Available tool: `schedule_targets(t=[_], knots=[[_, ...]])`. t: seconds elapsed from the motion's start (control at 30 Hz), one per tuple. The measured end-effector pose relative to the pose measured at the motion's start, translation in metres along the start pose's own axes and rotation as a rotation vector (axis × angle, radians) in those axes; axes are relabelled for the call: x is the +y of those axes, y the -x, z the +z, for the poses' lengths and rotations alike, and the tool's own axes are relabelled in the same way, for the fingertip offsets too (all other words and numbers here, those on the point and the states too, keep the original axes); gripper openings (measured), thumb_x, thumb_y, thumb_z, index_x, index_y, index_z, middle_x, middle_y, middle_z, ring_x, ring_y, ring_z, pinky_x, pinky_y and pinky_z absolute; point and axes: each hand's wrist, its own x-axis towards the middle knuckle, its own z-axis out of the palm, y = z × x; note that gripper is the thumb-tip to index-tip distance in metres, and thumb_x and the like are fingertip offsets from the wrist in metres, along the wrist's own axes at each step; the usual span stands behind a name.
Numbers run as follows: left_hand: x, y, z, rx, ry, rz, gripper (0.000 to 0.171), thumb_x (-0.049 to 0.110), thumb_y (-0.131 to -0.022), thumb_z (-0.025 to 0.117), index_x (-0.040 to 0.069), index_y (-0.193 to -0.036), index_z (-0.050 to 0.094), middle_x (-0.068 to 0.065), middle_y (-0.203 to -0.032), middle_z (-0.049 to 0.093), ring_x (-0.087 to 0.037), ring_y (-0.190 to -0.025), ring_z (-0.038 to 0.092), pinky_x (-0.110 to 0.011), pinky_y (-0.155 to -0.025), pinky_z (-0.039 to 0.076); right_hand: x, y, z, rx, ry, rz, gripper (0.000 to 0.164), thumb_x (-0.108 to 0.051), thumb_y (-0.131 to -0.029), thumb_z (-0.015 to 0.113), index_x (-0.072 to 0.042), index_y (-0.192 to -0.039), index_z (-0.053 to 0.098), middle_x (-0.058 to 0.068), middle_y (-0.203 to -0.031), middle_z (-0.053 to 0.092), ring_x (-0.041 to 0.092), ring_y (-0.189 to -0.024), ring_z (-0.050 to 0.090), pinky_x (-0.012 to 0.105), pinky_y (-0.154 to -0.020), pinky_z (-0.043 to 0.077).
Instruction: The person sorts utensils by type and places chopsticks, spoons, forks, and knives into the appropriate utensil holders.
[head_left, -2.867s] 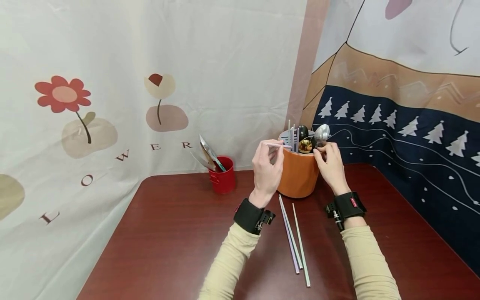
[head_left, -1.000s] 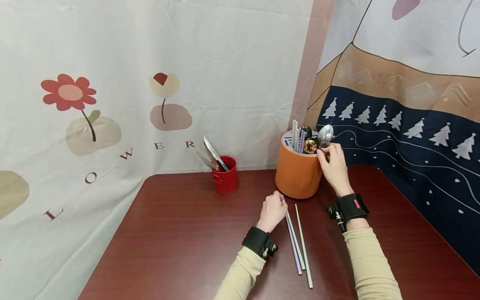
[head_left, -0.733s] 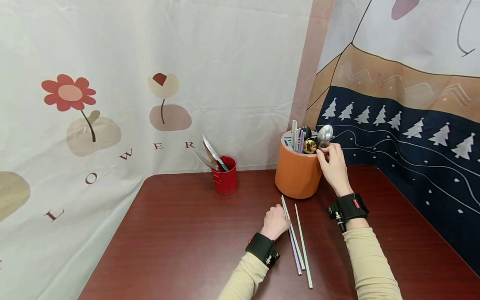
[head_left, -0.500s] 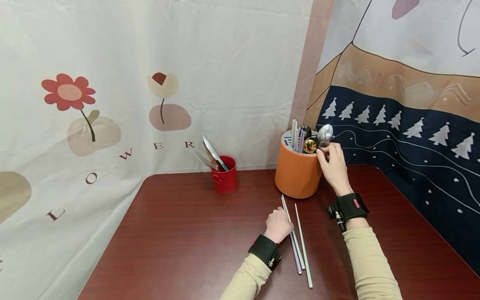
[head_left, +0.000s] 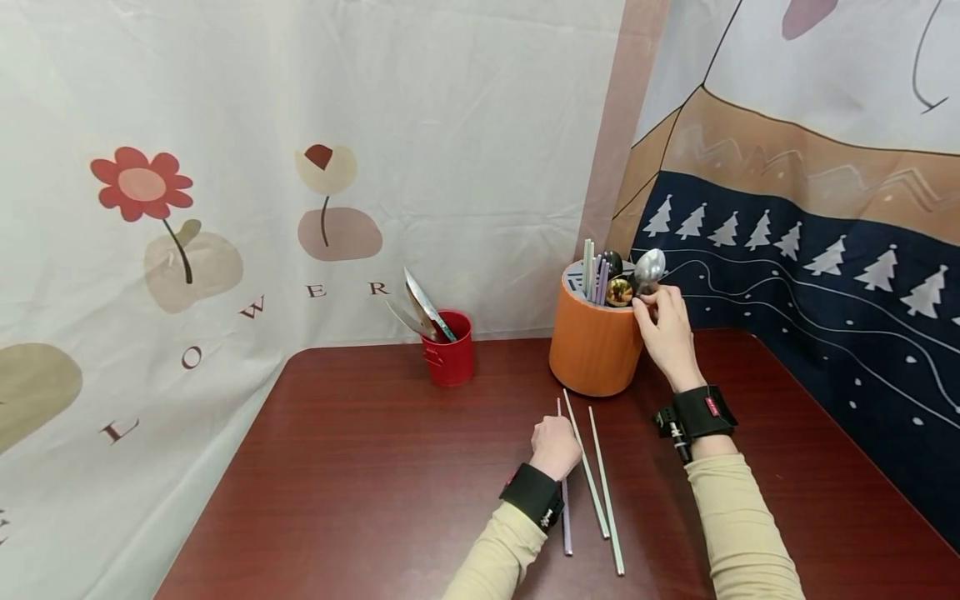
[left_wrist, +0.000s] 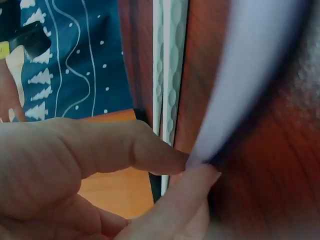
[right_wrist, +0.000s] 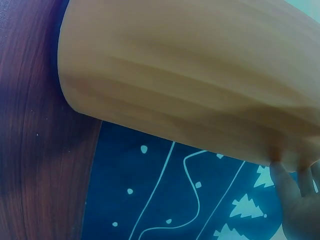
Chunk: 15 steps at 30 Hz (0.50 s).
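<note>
My left hand (head_left: 556, 447) pinches a lilac chopstick (head_left: 567, 525) between thumb and forefinger, low over the table. The left wrist view shows this chopstick (left_wrist: 235, 75) blurred, close to the camera, its end between the fingertips. To its right lie two pale green chopsticks (head_left: 607, 492), slightly splayed. My right hand (head_left: 667, 333) grips the upper rim of an orange utensil holder (head_left: 596, 346) on its right side, just below a silver spoon (head_left: 649, 265). In the right wrist view the holder's wall (right_wrist: 175, 65) fills most of the picture, with the fingers (right_wrist: 305, 200) at its edge.
Several chopsticks (head_left: 588, 271), a golden spoon head (head_left: 618, 292) and a black rounded utensil (head_left: 615, 263) stand in the holder. A red bucket (head_left: 450, 354) with knives (head_left: 423, 304) stands left of it on the dark red table (head_left: 360, 467). Printed cloths hang behind.
My left hand came down from the holder to the table chopsticks and has drawn the lilac one leftward, apart from the green ones. More chopsticks stand in the holder. My right hand stayed at the rim.
</note>
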Motion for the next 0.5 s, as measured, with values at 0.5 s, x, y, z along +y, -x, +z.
schedule_targets(t=[0.5], knots=[[-0.017, 0.0, -0.05, -0.08, 0.511, 0.069, 0.04, 0.006, -0.078, 0.062, 0.015, -0.05, 0.035, 0.004, -0.048, 0.031, -0.012, -0.041, 0.034, -0.021, -0.04, 0.026, 0.0, 0.0, 0.0, 0.002, 0.008, 0.0, 0.036, -0.033, -0.099, 0.045, 0.001, -0.107, 0.054, 0.018, -0.131, 0.043, 0.033, -0.122, 0.041, 0.056, -0.096, 0.038]])
